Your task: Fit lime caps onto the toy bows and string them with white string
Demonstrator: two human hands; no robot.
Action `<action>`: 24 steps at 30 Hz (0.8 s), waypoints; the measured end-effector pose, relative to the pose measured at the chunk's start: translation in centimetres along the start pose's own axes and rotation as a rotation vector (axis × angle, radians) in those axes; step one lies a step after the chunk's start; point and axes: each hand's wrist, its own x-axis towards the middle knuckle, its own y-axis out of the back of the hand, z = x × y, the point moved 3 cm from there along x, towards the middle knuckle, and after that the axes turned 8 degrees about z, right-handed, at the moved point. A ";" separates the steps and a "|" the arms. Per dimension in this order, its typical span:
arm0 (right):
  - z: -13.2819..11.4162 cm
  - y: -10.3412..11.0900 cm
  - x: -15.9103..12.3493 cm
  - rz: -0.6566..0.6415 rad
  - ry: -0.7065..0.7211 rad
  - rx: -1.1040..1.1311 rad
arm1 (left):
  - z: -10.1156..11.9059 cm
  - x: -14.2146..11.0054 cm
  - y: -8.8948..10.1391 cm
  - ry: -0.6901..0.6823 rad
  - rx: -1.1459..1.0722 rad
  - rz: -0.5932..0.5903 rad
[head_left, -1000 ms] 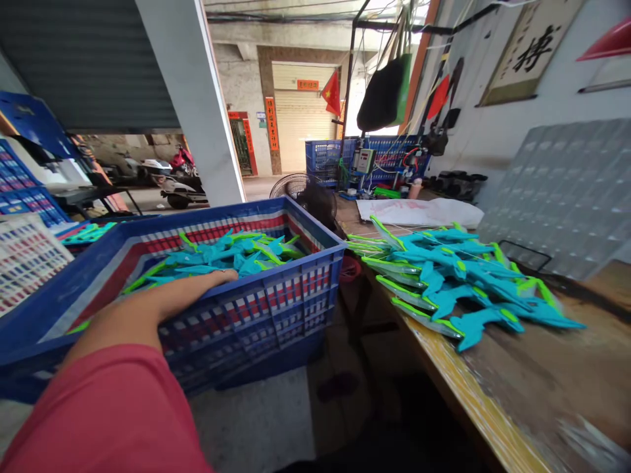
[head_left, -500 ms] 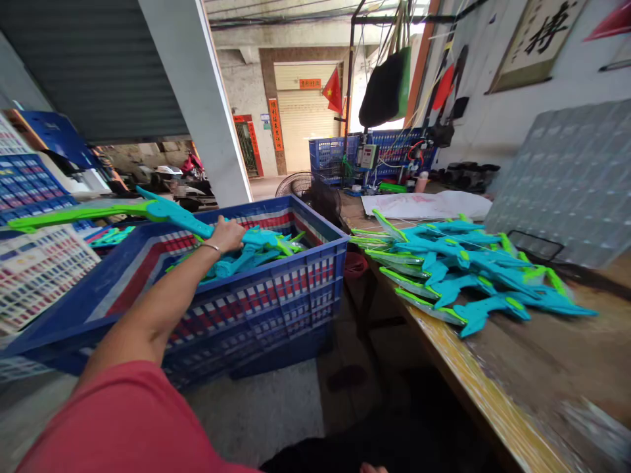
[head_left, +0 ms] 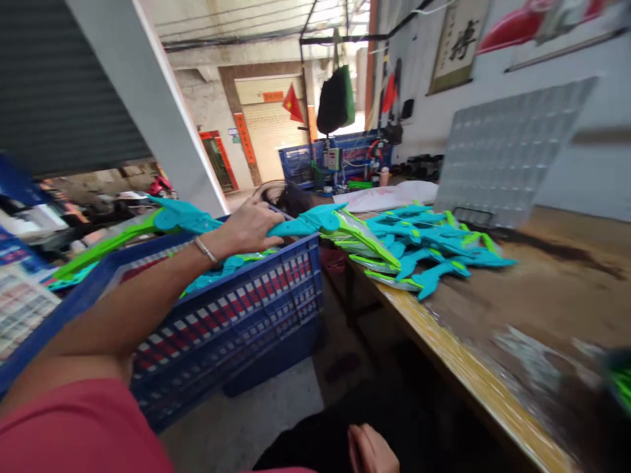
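Observation:
My left hand (head_left: 251, 226), a bracelet at its wrist, is wrapped round the middle of a teal and green toy bow (head_left: 180, 215) above the blue crate (head_left: 236, 299). The bow's green limbs reach out to both sides, and its right limb overlaps the table edge in view. Teal parts of more bows (head_left: 217, 274) lie in the crate under my forearm, mostly hidden. Low in the view, over my dark-clothed lap, my right hand (head_left: 373, 450) is loosely closed with nothing visible in it. Its lower part is cut off by the frame.
A pile of similar bows (head_left: 424, 240) lies on the wooden table (head_left: 493, 315) at the right, near its edge. Clear plastic scraps (head_left: 532, 358) lie closer. A grey ribbed panel (head_left: 507, 151) leans by the wall. A fan stands behind the crate.
My left hand has lifted the bow from the crate and moved it right, towards the table. The view has turned right. More of my right hand now shows.

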 end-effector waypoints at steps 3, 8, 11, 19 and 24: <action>-1.5 0.9 1.0 -0.144 0.060 -0.006 | 6.4 1.5 -0.3 -0.148 -0.152 0.008; -1.6 3.1 2.8 -0.231 -0.032 -0.210 | 13.0 4.1 -1.8 -0.206 -0.525 0.119; 0.3 6.9 5.2 -0.221 -0.123 -0.368 | 15.7 5.6 -2.2 -0.179 -0.795 0.120; 8.3 22.5 19.3 -0.097 -0.430 -0.852 | 19.1 2.2 -2.1 0.233 -1.706 0.104; 16.0 25.9 24.6 -0.264 -0.633 -1.053 | 21.3 -0.3 -5.4 0.188 -2.302 0.178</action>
